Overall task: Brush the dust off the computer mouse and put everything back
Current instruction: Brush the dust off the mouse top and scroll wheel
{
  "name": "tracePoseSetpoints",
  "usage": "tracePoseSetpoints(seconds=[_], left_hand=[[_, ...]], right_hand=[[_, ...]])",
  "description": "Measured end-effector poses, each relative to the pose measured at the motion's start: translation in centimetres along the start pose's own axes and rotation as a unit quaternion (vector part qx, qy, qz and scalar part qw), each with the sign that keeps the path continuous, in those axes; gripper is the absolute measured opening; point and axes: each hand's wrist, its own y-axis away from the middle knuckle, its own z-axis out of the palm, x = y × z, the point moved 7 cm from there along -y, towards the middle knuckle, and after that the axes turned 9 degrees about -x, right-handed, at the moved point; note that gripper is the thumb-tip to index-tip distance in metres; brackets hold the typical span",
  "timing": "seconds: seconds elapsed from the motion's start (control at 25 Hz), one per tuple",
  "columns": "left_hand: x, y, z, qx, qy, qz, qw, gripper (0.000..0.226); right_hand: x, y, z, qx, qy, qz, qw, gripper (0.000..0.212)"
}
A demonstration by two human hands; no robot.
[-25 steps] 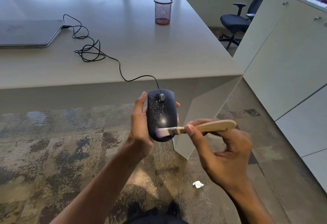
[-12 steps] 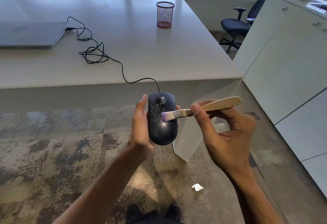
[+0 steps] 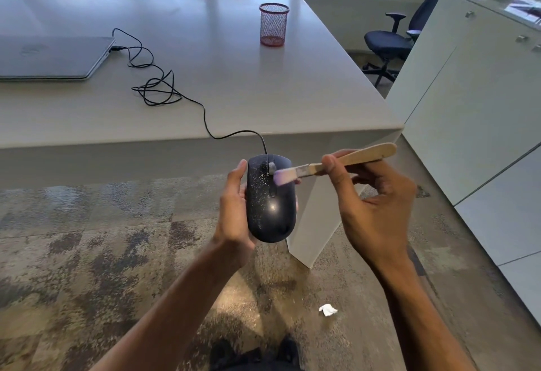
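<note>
My left hand (image 3: pixel 234 212) grips a black wired computer mouse (image 3: pixel 270 203) from its left side, held in the air in front of the white desk (image 3: pixel 263 101). White dust specks cover the mouse's left half. My right hand (image 3: pixel 371 203) holds a small brush with a wooden handle (image 3: pixel 360 155); its pale bristles (image 3: pixel 282 177) touch the mouse's upper right part beside the scroll wheel. The mouse cable (image 3: pixel 158 89) runs up over the desk edge, coils, and ends at a closed grey laptop (image 3: pixel 52 57).
A red mesh pen cup (image 3: pixel 273 24) stands on the desk at the back. White cabinets (image 3: pixel 468 113) line the right side, with a dark office chair (image 3: pixel 389 42) behind. A crumpled white scrap (image 3: pixel 328 309) lies on the patterned carpet near my feet.
The brush moved from the mouse's lower end up to its top near the scroll wheel. The lower right part of the mouse now shows fewer specks. Both hands rose slightly.
</note>
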Motion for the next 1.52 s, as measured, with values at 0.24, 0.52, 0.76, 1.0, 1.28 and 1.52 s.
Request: tracePoseSetpoints(seconds=[0.24,0.52,0.76,1.0,1.28,1.52], left_hand=[[0.0,0.2,-0.2,-0.006,0.003,0.0,1.0,0.073],[0.3,0.4,-0.1,0.001,0.013,0.003,1.0,0.06],[0.1,0.8,0.0,0.016,0.007,-0.008,1.0,0.073],[-0.4,1.5,0.9,-0.011,-0.014,-0.023,1.0,0.077],[-0.4,1.8,1.1,-0.018,-0.011,-0.014,1.0,0.075],[-0.4,1.9,1.3,-0.013,-0.014,-0.009,1.0,0.075]], right_hand=[[1.0,-1.0,-1.2,0.016,-0.058,0.018,0.998,0.007],[2.2,-0.8,-0.2,-0.034,-0.044,0.044,0.997,0.001],[1.7,-1.0,-0.4,-0.032,-0.094,0.008,0.995,0.008],[2.7,-2.2,-1.0,0.015,-0.06,0.039,0.997,0.002],[2.6,-2.5,-0.1,0.001,-0.059,0.033,0.998,0.003],[1.9,-2.5,0.6,-0.021,-0.063,0.024,0.998,0.003]])
